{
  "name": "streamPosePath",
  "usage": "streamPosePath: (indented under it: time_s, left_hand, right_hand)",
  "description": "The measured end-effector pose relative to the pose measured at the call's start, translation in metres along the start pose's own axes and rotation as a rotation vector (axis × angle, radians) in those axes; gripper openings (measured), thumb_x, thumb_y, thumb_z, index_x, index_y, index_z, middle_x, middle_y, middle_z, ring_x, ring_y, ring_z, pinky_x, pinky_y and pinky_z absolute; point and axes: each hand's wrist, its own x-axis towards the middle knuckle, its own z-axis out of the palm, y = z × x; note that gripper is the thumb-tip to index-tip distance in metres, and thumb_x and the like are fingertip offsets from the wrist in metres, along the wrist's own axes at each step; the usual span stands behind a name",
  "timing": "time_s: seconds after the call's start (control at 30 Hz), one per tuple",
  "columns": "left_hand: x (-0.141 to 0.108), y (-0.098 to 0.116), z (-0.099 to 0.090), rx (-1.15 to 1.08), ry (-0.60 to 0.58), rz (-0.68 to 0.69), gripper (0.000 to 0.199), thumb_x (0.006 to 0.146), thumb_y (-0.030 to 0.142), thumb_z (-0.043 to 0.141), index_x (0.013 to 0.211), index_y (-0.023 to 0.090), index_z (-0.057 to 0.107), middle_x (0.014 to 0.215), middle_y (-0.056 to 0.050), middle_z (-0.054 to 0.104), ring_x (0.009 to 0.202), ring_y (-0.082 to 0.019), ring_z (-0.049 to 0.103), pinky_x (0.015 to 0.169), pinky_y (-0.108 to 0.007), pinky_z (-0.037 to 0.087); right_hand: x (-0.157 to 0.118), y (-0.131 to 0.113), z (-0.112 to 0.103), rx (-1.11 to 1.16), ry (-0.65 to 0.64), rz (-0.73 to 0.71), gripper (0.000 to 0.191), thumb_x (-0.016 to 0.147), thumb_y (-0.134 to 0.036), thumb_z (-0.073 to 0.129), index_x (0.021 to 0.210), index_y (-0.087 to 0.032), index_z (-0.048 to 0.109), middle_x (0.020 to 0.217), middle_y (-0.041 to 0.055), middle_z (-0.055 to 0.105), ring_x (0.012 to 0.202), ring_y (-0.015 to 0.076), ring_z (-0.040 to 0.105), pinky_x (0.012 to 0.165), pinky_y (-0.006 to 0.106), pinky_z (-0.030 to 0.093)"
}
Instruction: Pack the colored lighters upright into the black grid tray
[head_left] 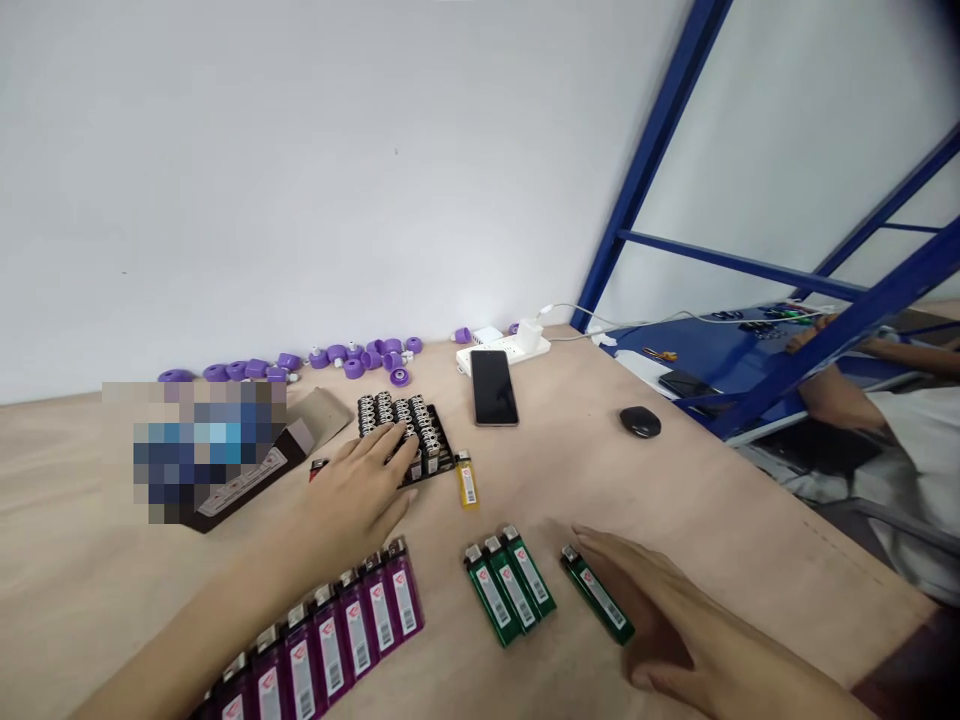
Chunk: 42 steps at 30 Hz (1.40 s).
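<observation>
My left hand (364, 485) reaches over a black tray (444, 440) of upright lighters with metal tops, its fingers stretched out over the near rows. Whether the fingertips touch a lighter is hard to see. Below that forearm lies a slanting row of several purple lighters (330, 655). Three green lighters (510, 590) lie side by side in the middle. Apart from them, a single green lighter (598, 597) lies just beside my right hand (675, 610), whose fingers are extended with nothing held. A yellow lighter (467, 482) lies at the tray's right corner.
A dark box (255, 490), partly blurred, stands left. Purple caps (375, 355) line the wall. A phone (494, 388) leans on a white power strip (517, 348); a black mouse (640, 422) lies right. Beyond the blue frame (645, 160), another person's arm (847, 400) shows.
</observation>
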Motion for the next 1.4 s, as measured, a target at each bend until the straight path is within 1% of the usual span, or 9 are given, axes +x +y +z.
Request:
streamPosePath:
  time_s: [0.07,0.23,0.47,0.57,0.67,0.83,1.03,1.23,1.4]
  left_hand:
    - [-0.001,0.001,0.0,0.007,-0.009,0.005,0.053,0.095,0.032,0.038,0.139,0.005,0.048,0.146,-0.022,0.048,0.137,-0.037,0.043,0.108,-0.054,0.042]
    - [-0.002,0.002,0.0,0.022,0.034,0.011,0.05,0.095,0.031,0.04,0.137,0.007,0.05,0.146,-0.021,0.05,0.135,-0.035,0.046,0.107,-0.053,0.043]
    - [0.0,0.004,-0.002,0.053,0.002,0.014,0.05,0.094,0.027,0.041,0.138,0.003,0.049,0.145,-0.023,0.049,0.135,-0.037,0.046,0.105,-0.053,0.044]
    - [0.002,0.004,-0.002,0.055,-0.006,-0.001,0.05,0.094,0.027,0.04,0.138,0.005,0.049,0.146,-0.022,0.049,0.135,-0.037,0.046,0.105,-0.053,0.045]
    - [0.003,0.005,-0.001,0.044,-0.003,-0.009,0.049,0.095,0.027,0.04,0.137,0.004,0.05,0.145,-0.022,0.049,0.134,-0.037,0.046,0.104,-0.053,0.045]
    - [0.002,0.006,0.0,0.02,0.018,-0.008,0.05,0.094,0.027,0.042,0.138,0.003,0.048,0.143,-0.024,0.052,0.134,-0.038,0.046,0.105,-0.053,0.043]
    - [0.001,0.003,-0.004,0.014,-0.011,-0.003,0.049,0.095,0.026,0.042,0.137,0.003,0.049,0.144,-0.022,0.051,0.135,-0.036,0.045,0.107,-0.05,0.043]
    - [0.001,0.002,-0.005,0.009,-0.001,0.002,0.047,0.095,0.026,0.042,0.134,0.003,0.051,0.142,-0.023,0.052,0.133,-0.037,0.047,0.107,-0.053,0.043]
    - [0.0,0.002,-0.005,-0.016,0.021,-0.001,0.046,0.093,0.022,0.044,0.135,0.004,0.05,0.142,-0.024,0.052,0.134,-0.038,0.046,0.105,-0.055,0.044]
  right_hand:
    - [0.011,-0.01,-0.005,0.035,-0.058,0.008,0.089,0.074,-0.021,0.071,0.152,-0.034,0.031,0.16,0.0012,0.028,0.147,0.0317,0.021,0.12,0.048,0.021]
    - [0.032,-0.017,-0.009,0.074,-0.033,-0.114,0.071,0.082,-0.023,0.064,0.148,-0.03,0.04,0.149,0.0077,0.046,0.135,0.0299,0.043,0.113,0.047,0.035]
    - [0.008,0.0,-0.005,0.017,-0.008,-0.019,0.068,0.082,-0.034,0.07,0.145,-0.033,0.044,0.152,0.0059,0.042,0.139,0.0327,0.038,0.115,0.047,0.033]
    - [0.002,-0.002,0.004,-0.107,0.111,0.07,0.035,0.09,-0.04,0.057,0.123,-0.028,0.063,0.133,0.0093,0.059,0.123,0.0314,0.055,0.103,0.045,0.044]
    - [0.01,-0.015,0.013,-0.161,0.181,0.096,0.018,0.091,-0.035,0.051,0.097,-0.023,0.063,0.1,0.0079,0.07,0.094,0.0264,0.066,0.081,0.037,0.05]
    - [0.042,-0.052,0.021,-0.099,0.255,0.117,0.02,0.092,-0.035,0.046,0.077,-0.023,0.049,0.06,-0.0017,0.056,0.055,0.0171,0.055,0.052,0.027,0.035]
    - [0.069,-0.075,0.036,-0.15,0.21,0.194,0.011,0.09,-0.03,0.046,0.085,-0.022,0.051,0.069,0.0033,0.064,0.068,0.0222,0.062,0.057,0.028,0.033]
    - [0.071,-0.073,0.034,-0.35,0.176,0.253,0.024,0.092,-0.034,0.043,0.101,-0.021,0.062,0.086,0.0116,0.074,0.08,0.0325,0.069,0.062,0.033,0.035]
    - [0.077,-0.07,0.033,-0.464,0.212,0.052,0.023,0.089,-0.031,0.046,0.094,-0.024,0.068,0.075,0.0084,0.073,0.064,0.0283,0.068,0.052,0.031,0.032]
